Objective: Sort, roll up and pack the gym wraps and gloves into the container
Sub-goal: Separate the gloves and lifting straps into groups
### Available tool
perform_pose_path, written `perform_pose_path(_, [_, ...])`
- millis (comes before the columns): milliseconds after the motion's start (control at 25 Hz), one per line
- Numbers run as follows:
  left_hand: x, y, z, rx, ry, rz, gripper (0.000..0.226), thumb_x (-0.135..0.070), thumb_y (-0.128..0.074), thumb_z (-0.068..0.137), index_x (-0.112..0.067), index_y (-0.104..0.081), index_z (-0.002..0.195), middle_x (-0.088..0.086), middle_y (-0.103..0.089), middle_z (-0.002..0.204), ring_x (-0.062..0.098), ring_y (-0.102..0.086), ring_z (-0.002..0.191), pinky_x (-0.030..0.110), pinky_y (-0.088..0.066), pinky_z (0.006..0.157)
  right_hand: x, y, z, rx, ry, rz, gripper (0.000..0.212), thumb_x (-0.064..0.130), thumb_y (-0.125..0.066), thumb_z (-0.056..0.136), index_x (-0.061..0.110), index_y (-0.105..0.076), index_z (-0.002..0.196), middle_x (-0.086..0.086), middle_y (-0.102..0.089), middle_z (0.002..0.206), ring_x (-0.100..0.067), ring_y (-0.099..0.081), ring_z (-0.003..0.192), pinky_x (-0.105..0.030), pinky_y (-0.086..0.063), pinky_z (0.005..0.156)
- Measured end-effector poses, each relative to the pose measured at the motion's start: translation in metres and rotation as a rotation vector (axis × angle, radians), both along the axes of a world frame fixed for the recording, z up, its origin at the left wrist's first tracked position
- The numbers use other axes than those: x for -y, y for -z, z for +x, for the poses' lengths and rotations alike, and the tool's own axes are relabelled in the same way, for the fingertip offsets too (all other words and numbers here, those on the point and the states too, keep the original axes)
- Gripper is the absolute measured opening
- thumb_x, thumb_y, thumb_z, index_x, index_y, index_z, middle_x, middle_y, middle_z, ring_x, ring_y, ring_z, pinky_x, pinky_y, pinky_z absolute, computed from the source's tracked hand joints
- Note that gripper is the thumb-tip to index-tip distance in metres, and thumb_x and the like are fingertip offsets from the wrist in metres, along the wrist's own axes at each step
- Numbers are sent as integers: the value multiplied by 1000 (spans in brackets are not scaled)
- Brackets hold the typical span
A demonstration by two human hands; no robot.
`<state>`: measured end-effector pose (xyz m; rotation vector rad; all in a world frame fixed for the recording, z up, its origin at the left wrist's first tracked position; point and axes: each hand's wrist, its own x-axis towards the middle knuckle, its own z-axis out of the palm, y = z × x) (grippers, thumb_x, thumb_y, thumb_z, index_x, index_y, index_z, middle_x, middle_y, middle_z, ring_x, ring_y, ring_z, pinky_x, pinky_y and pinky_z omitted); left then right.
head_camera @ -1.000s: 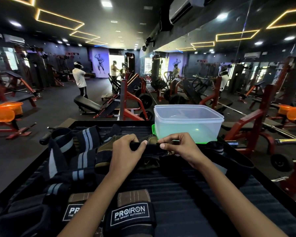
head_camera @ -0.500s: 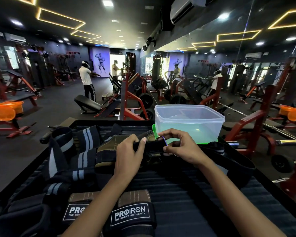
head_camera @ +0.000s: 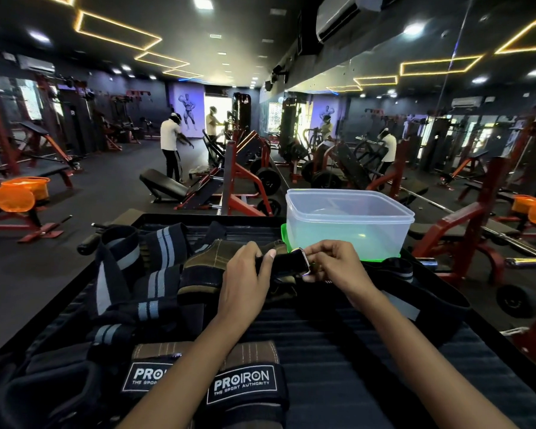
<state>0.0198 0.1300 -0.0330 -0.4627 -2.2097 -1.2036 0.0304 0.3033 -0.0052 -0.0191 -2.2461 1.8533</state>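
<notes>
Two PROIRON gloves [head_camera: 242, 387] lie nearest; beyond, left hand [head_camera: 245, 283] and right hand [head_camera: 334, 267] both pinch a black strap [head_camera: 283, 263], soft, light, floppy, best held at its metal-ring end; empty container [head_camera: 348, 222] sits just behind

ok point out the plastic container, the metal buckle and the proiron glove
plastic container [head_camera: 350, 230]: head view, on its front wall
metal buckle [head_camera: 304, 260]: head view, on its right bar
proiron glove [head_camera: 241, 386]: head view, on its logo patch
</notes>
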Motion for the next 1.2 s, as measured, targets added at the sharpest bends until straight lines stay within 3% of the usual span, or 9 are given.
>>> perform_pose_path(240, [-7,3,3,82,29,-123,29,-35,-48,98,-16,-38,78,-7,-40,73,13,-40,64,29,-29,57,-6,3,4,16,-127,-1,10,-6,-66,85,2,-65,92,-16,-61,78,-23,-62,62,-29,-57,53])
perform_pose_path(400, [-10,5,3,74,97,-176,25,-35,-50,97,-18,-39,82,-8,-40,78,11,-41,70,28,-30,62,-2,13,-3,46,-47,197,16,0,-68,85,12,-66,96,-17,-66,79,-25,-68,64,-38,-60,58])
perform_pose_path(480, [-8,6,2,26,130,-173,22,-37,-53,96,-18,-45,86,-8,-43,86,11,-43,82,26,-36,70,-6,14,-6,-15,56,314,21,-1,-67,83,18,-68,91,-14,-69,81,-29,-71,67,-43,-61,65])
perform_pose_path(560, [-4,5,2,18,123,-192,26,-44,-55,93,-19,-51,98,-6,-44,99,12,-41,97,25,-39,84,-13,7,-6,-100,163,326,23,-3,-63,84,18,-68,92,-9,-66,83,-27,-69,61,-37,-60,62])
perform_pose_path(720, [2,6,-1,284,101,-324,60,-54,-61,85,-18,-40,130,0,-36,125,17,-32,119,32,-36,101,-30,-12,-3,-433,311,196,26,-4,-55,92,16,-65,105,-2,-60,86,-17,-62,69,-24,-54,55])
perform_pose_path(800, [4,11,-4,406,156,-403,67,-50,-65,84,-17,-36,134,4,-39,128,21,-37,123,32,-37,101,-32,-13,-3,-506,335,227,24,2,-55,94,17,-65,110,2,-63,89,-12,-62,79,-23,-52,58])
perform_pose_path(960, [2,19,-9,537,250,-437,60,-41,-71,82,-14,-41,127,9,-48,123,23,-47,117,31,-42,96,-30,-6,-8,-278,274,134,16,12,-73,84,12,-70,99,-9,-69,86,-16,-66,70,-28,-57,67])
perform_pose_path(1080, [0,17,-9,528,213,-356,56,-30,-71,84,-12,-40,128,10,-47,126,23,-46,119,23,-36,92,-30,1,-8,45,262,339,16,18,-79,78,13,-69,88,-5,-69,75,-17,-64,60,-20,-52,60])
perform_pose_path(1200, [-1,18,-11,583,187,-242,65,-17,-73,82,-13,-36,134,11,-44,130,23,-46,121,26,-38,95,-24,4,-6,72,269,527,21,15,-75,80,15,-64,97,-11,-70,88,-24,-69,69,-29,-55,67])
